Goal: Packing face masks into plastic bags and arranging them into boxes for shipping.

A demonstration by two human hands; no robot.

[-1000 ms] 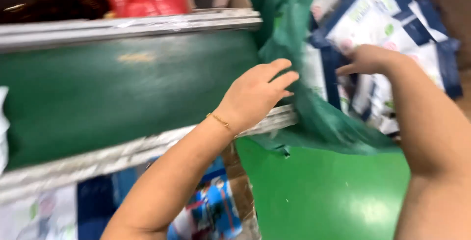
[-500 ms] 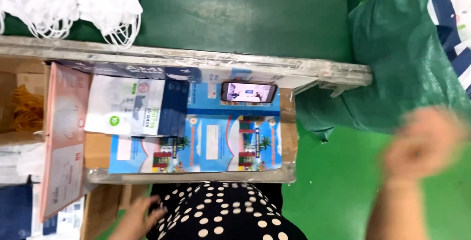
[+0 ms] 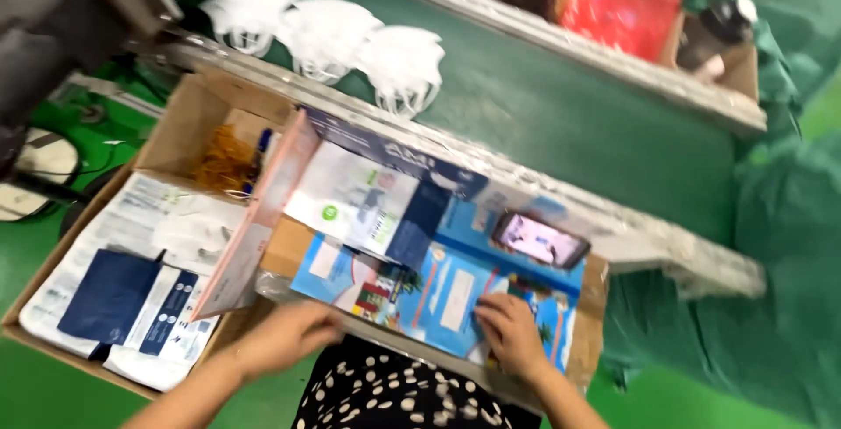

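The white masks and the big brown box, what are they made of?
The white masks look like soft, matte fabric, perhaps non-woven, with thin ear loops hanging off them. The brown box looks like plain cardboard: dull brown walls with folded flaps.

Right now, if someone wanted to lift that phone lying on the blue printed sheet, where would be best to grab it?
Probably by its two long edges, coming from above. The phone lies flat, screen up, on the blue printed sheet, so only its thin sides offer a pinch. The right hand rests nearest, just below it; the left hand is farther away.
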